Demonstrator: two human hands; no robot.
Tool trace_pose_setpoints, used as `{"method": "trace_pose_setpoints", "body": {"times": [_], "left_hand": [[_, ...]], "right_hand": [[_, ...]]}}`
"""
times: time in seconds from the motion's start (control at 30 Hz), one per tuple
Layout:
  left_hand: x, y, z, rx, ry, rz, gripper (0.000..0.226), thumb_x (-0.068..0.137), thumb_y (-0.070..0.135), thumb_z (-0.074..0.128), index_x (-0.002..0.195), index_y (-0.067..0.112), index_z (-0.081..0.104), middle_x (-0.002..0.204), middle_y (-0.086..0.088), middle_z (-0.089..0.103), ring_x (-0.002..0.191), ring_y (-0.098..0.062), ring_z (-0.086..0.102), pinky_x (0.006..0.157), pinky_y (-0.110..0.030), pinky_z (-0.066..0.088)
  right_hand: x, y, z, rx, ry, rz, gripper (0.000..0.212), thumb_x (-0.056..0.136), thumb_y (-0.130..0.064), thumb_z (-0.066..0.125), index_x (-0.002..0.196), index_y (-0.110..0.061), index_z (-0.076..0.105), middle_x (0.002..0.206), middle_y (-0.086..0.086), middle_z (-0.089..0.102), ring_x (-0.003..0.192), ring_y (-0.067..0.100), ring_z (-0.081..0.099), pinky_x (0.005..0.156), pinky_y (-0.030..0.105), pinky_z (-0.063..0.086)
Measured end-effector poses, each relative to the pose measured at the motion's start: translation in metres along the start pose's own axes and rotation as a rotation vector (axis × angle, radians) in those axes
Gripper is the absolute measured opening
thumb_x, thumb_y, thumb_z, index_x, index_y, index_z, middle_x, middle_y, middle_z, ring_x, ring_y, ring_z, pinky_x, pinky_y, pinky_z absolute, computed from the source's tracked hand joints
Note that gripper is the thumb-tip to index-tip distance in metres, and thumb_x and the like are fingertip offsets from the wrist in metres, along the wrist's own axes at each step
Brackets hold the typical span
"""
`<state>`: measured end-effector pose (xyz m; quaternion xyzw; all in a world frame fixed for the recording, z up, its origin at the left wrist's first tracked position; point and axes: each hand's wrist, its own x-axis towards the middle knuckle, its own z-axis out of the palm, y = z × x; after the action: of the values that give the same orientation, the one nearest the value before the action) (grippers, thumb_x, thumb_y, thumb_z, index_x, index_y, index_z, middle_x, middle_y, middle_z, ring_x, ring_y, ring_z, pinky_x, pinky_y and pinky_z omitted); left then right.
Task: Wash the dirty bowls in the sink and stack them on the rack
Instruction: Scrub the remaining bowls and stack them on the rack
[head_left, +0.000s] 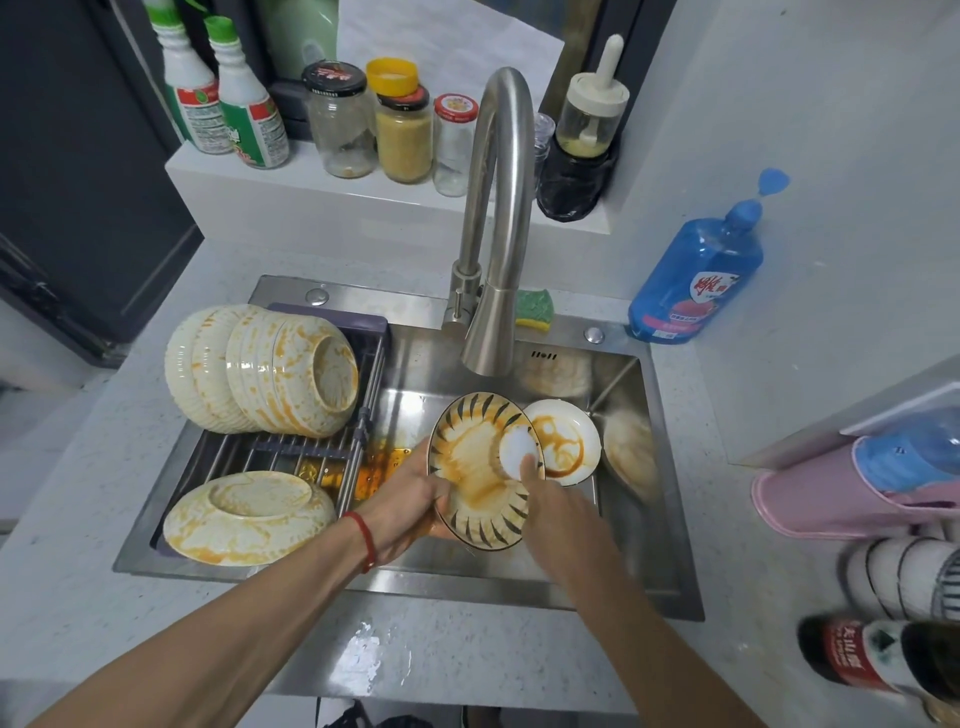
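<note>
My left hand (410, 493) grips the rim of a striped bowl (480, 478) tilted on edge over the steel sink (670, 519); its outside is smeared orange. My right hand (558, 512) touches the bowl's white foot ring with straight fingers. Behind it in the sink lies a smaller white bowl (566, 444) with brown sauce streaks. On the rack (291, 452) across the sink's left side, several stained cream bowls (270, 369) lean in a row, and one more (249, 517) lies upside down at the front. No water runs from the faucet (498, 218).
A green and yellow sponge (535, 309) lies behind the faucet. A blue dish soap bottle (696, 270) stands at the right. Jars and bottles (400, 130) line the ledge behind. Stacked bowls (904, 577), a dark bottle (852, 654) and a pink container (831, 493) crowd the right counter.
</note>
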<state>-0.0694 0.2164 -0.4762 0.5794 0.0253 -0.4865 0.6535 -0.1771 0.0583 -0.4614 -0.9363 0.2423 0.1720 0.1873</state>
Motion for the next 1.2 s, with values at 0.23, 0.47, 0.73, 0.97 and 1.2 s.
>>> {"method": "trace_pose_setpoints", "body": {"times": [0.23, 0.47, 0.73, 0.97, 1.2], "left_hand": [[0.002, 0.004, -0.003, -0.014, -0.028, 0.023, 0.094, 0.052, -0.013, 0.049, 0.14, 0.022, 0.051, 0.127, -0.017, 0.067, 0.117, -0.039, 0.065, 0.077, -0.055, 0.06], [0.001, 0.004, -0.003, 0.014, -0.022, 0.049, 0.093, 0.053, -0.012, 0.05, 0.139, 0.023, 0.051, 0.129, -0.017, 0.067, 0.112, -0.041, 0.068, 0.087, -0.066, 0.053], [0.002, 0.003, -0.007, -0.001, -0.001, 0.042, 0.096, 0.051, -0.012, 0.049, 0.139, 0.026, 0.049, 0.13, -0.018, 0.065, 0.111, -0.04, 0.068, 0.079, -0.063, 0.06], [0.006, 0.0, -0.002, 0.056, 0.122, 0.041, 0.086, 0.068, -0.022, 0.039, 0.139, 0.025, 0.051, 0.12, -0.015, 0.066, 0.104, -0.035, 0.067, 0.065, -0.052, 0.061], [0.004, -0.004, 0.015, 0.1, -0.034, -0.126, 0.072, 0.064, -0.015, 0.04, 0.13, 0.008, 0.058, 0.098, -0.019, 0.069, 0.086, -0.04, 0.075, 0.07, -0.058, 0.062]], "right_hand": [[-0.009, -0.001, 0.0, 0.001, -0.03, -0.051, 0.072, 0.103, -0.018, 0.046, 0.164, -0.029, 0.01, 0.115, 0.008, 0.066, 0.095, 0.026, 0.06, 0.076, 0.039, 0.046], [-0.023, -0.004, 0.006, -0.004, -0.033, -0.091, 0.07, 0.104, -0.02, 0.047, 0.163, -0.032, 0.01, 0.1, 0.007, 0.061, 0.089, 0.024, 0.06, 0.074, 0.04, 0.049], [-0.031, 0.001, 0.014, -0.056, -0.101, -0.096, 0.07, 0.104, -0.016, 0.042, 0.163, -0.031, 0.009, 0.093, 0.003, 0.055, 0.083, 0.022, 0.058, 0.069, 0.039, 0.044], [-0.037, 0.008, 0.014, -0.104, -0.169, -0.137, 0.064, 0.104, -0.017, 0.039, 0.162, -0.029, 0.014, 0.109, 0.007, 0.062, 0.093, 0.025, 0.061, 0.072, 0.038, 0.044], [0.021, 0.002, -0.004, -0.056, -0.023, -0.029, 0.065, 0.1, -0.01, 0.039, 0.161, -0.023, 0.021, 0.11, 0.008, 0.066, 0.091, 0.027, 0.06, 0.068, 0.039, 0.043]]}}
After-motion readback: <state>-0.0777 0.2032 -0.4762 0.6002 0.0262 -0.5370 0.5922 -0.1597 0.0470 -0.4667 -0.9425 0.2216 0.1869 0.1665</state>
